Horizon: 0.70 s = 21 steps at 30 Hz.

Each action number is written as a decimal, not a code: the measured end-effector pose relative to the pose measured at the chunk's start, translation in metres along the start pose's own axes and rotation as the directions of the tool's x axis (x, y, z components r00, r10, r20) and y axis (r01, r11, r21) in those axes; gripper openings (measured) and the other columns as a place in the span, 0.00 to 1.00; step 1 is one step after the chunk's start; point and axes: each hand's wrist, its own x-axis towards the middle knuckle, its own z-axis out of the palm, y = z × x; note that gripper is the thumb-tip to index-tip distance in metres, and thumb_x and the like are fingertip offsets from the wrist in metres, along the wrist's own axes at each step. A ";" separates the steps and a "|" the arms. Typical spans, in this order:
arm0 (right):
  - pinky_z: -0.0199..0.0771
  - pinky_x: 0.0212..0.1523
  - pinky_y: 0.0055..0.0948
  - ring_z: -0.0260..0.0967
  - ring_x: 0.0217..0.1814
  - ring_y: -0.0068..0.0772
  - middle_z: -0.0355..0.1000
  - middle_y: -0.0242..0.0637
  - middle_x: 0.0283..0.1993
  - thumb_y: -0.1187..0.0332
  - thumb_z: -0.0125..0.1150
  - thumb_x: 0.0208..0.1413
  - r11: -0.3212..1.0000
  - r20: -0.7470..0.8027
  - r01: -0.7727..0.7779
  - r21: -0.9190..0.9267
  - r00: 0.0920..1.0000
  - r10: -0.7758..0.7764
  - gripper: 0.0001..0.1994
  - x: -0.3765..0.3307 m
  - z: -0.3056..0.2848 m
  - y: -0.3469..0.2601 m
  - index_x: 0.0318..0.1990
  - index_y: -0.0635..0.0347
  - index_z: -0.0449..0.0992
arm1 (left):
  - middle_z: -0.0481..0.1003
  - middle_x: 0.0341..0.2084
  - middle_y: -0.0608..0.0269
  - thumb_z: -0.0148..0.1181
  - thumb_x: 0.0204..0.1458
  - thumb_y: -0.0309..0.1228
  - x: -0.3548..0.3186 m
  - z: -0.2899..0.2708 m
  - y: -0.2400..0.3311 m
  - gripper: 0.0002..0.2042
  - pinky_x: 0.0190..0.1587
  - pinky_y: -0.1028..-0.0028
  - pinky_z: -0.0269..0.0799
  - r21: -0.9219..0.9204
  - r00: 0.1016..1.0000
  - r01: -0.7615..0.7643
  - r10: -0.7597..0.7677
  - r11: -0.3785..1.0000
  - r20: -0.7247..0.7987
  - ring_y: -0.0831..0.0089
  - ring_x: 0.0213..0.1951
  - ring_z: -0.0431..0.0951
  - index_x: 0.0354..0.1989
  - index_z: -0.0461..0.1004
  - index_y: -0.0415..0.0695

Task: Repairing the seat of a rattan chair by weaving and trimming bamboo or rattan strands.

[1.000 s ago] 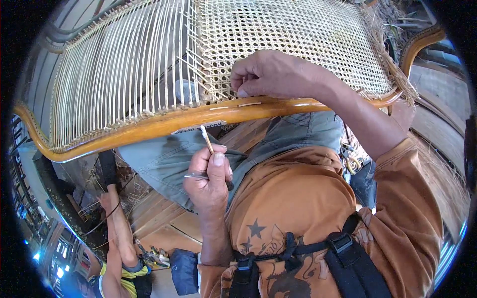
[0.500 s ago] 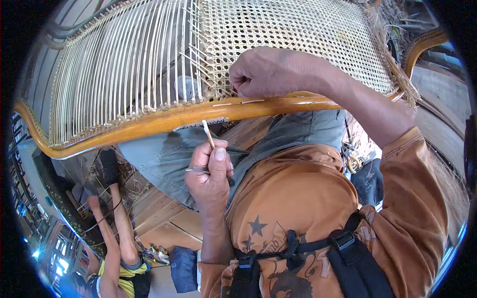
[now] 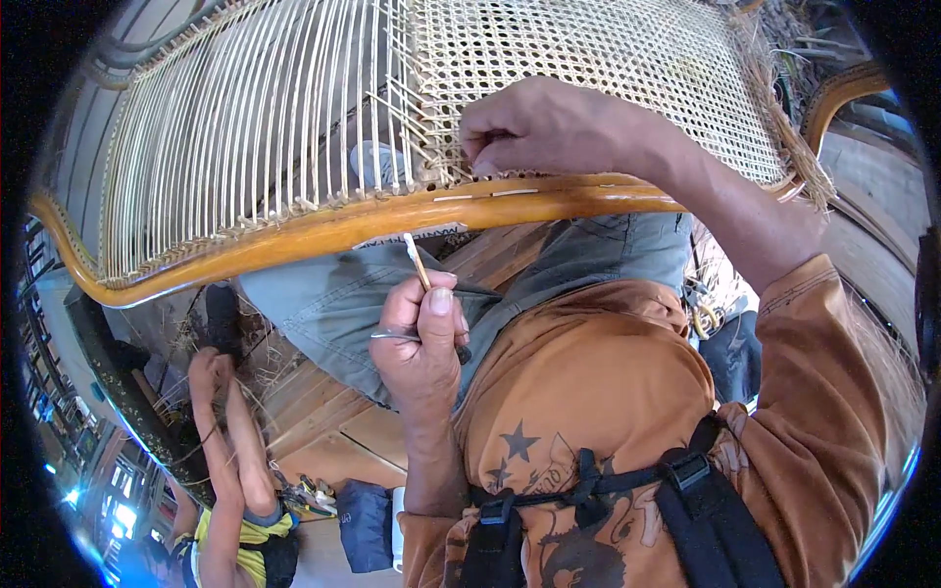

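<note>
My left hand (image 3: 421, 338) is closed around a thin wooden stick (image 3: 419, 265) whose tip is coated white. A slim metal tool (image 3: 394, 336) also sticks out of that hand; its kind I cannot make out. My right hand (image 3: 534, 127) rests with curled fingers at the near edge of the woven cane mesh (image 3: 608, 49), close to the row of holes in the varnished wooden frame (image 3: 323, 230). Whatever its fingertips pinch is hidden. Left of the mesh, parallel cane strands (image 3: 235, 127) span the frame, and loose strand ends cross near the boundary.
The frame lies across my lap over my grey trousers (image 3: 333, 314). Frayed cane fibres (image 3: 799, 147) hang at its right end. At lower left another person (image 3: 235, 470) sits, arms reaching forward, beside a dark beam (image 3: 137, 382). A dark blue bag (image 3: 368, 524) and small tools (image 3: 312, 495) lie nearby.
My right hand has risen slightly off the frame's edge, its fingers loosening a little. The left hand keeps the stick in nearly the same place. The other person's hand has moved slightly.
</note>
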 end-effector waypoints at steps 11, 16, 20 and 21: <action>0.73 0.37 0.35 0.70 0.38 0.39 0.69 0.38 0.36 0.69 0.55 0.51 0.951 -0.102 0.264 -0.159 0.954 -0.282 0.06 -0.012 0.019 0.017 0.36 0.57 0.73 | 0.65 0.15 0.69 0.52 0.57 0.33 0.000 0.006 0.001 0.09 0.20 0.83 0.60 0.042 1.000 -0.015 0.014 0.999 0.014 0.83 0.17 0.63 0.35 0.71 0.39; 0.75 0.35 0.33 0.71 0.38 0.38 0.65 0.35 0.38 0.69 0.56 0.50 0.861 -0.049 0.159 -0.483 0.977 -0.208 0.11 -0.020 0.026 0.011 0.42 0.56 0.68 | 0.65 0.14 0.69 0.52 0.57 0.32 0.001 0.007 -0.001 0.09 0.20 0.82 0.60 0.047 0.998 -0.053 0.052 0.998 0.020 0.83 0.17 0.63 0.35 0.71 0.38; 0.75 0.33 0.32 0.71 0.38 0.39 0.65 0.37 0.39 0.69 0.55 0.50 0.860 -0.052 0.144 -0.490 0.980 -0.194 0.12 -0.020 0.029 0.010 0.43 0.57 0.68 | 0.65 0.14 0.69 0.52 0.57 0.32 0.000 0.007 0.000 0.08 0.21 0.82 0.60 0.054 0.999 -0.039 0.038 0.998 0.021 0.83 0.17 0.63 0.35 0.71 0.38; 0.75 0.33 0.33 0.71 0.38 0.39 0.65 0.37 0.39 0.69 0.55 0.50 0.861 -0.033 0.144 -0.488 0.983 -0.183 0.12 -0.020 0.028 0.009 0.43 0.58 0.67 | 0.65 0.15 0.69 0.51 0.57 0.30 0.001 0.006 -0.001 0.08 0.21 0.83 0.59 0.039 0.999 -0.036 0.035 0.999 0.036 0.84 0.18 0.63 0.36 0.71 0.37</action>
